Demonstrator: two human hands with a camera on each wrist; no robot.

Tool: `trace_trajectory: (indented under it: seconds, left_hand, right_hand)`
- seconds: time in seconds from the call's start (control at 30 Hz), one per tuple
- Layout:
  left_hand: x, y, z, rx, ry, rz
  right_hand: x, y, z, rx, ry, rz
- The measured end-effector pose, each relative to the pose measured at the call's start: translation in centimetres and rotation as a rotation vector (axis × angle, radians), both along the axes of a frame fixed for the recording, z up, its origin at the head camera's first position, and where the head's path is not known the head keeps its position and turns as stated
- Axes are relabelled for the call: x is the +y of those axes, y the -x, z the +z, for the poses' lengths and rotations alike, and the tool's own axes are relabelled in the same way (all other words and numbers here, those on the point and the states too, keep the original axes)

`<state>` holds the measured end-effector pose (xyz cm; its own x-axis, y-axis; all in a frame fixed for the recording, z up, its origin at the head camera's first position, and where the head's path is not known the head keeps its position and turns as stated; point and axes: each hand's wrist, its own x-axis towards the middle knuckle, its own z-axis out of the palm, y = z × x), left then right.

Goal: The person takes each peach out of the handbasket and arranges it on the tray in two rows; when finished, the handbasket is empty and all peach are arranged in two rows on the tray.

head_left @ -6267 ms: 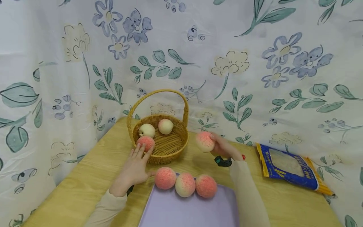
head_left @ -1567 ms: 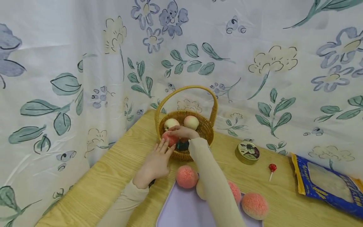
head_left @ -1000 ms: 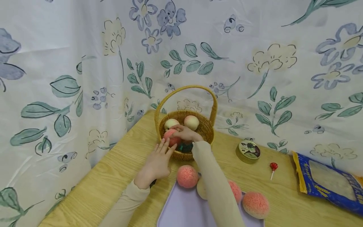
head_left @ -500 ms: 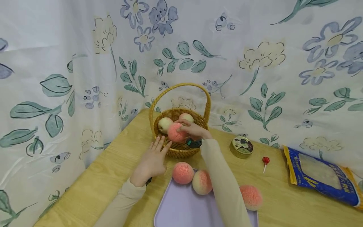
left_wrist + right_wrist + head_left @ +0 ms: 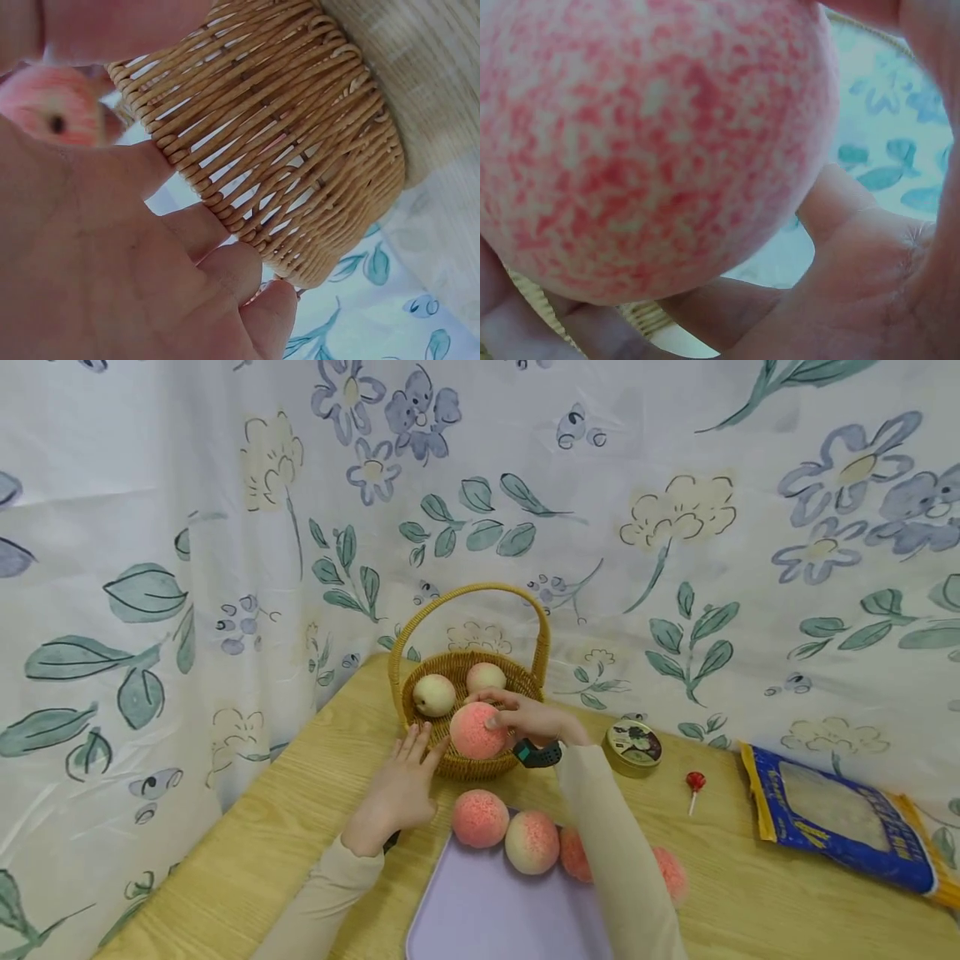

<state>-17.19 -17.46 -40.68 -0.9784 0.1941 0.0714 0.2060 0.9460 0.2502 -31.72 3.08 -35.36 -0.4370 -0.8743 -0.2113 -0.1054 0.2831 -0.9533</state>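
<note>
My right hand [image 5: 536,718] grips a pink peach [image 5: 478,731] over the front part of the wicker basket [image 5: 543,652]; the right wrist view shows fingers and thumb around that peach [image 5: 652,142]. Two pale peaches [image 5: 434,695] [image 5: 486,678] lie inside the basket. My left hand [image 5: 397,793] has its fingers spread at the basket's front left rim, and in the left wrist view its fingertips rest on the woven rim [image 5: 214,196]. Several peaches stand in a row along the back of the lilac tray [image 5: 510,906], among them a pink one [image 5: 480,818] and a cream-and-pink one [image 5: 532,842].
A round tin [image 5: 633,745] stands right of the basket, with a red lollipop [image 5: 695,782] beside it. Farther right lies a blue and yellow packet [image 5: 840,818]. A floral curtain [image 5: 600,460] hangs behind the table [image 5: 300,785]. My right sleeve hides part of the tray and its peaches.
My right hand has lifted the pink peach from the basket's front left and moved it rightward. Earlier that hand held another peach outside the basket. My left hand stays by the rim.
</note>
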Motion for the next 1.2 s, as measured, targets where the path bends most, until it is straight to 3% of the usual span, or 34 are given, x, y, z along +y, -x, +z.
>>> trace_trajectory:
  seconds: [0.13, 0.53, 0.77, 0.9, 0.97, 1.13, 1.2]
  left_hand:
    - [0.2, 0.2, -0.2, 0.011, -0.008, -0.006]
    - [-0.1, 0.0, 0.1, 0.035, -0.007, -0.009]
    - [0.1, -0.1, -0.1, 0.035, -0.012, -0.01]
    - [-0.1, -0.1, -0.4, 0.041, -0.01, -0.011]
    - [-0.1, -0.1, -0.4, 0.036, -0.01, -0.012]
    - [0.0, 0.1, -0.5, 0.031, -0.013, -0.02]
    - [0.0, 0.1, -0.5, 0.039, -0.013, -0.022]
  right_hand:
    - [1.1, -1.7, 0.3, 0.003, 0.012, 0.042]
    - [2.1, -7.2, 0.8, 0.127, 0.008, 0.206]
    - [2.3, -10.9, 0.6, 0.295, -0.093, 0.233]
    - [1.9, -12.6, -0.7, 0.375, -0.051, 0.3]
    - [1.8, -13.6, -1.5, 0.457, -0.033, 0.32]
    - [1.7, -15.4, -3.2, 0.686, -0.111, 0.261]
    - [1.6, -15.6, -3.6, 0.723, -0.138, 0.238]
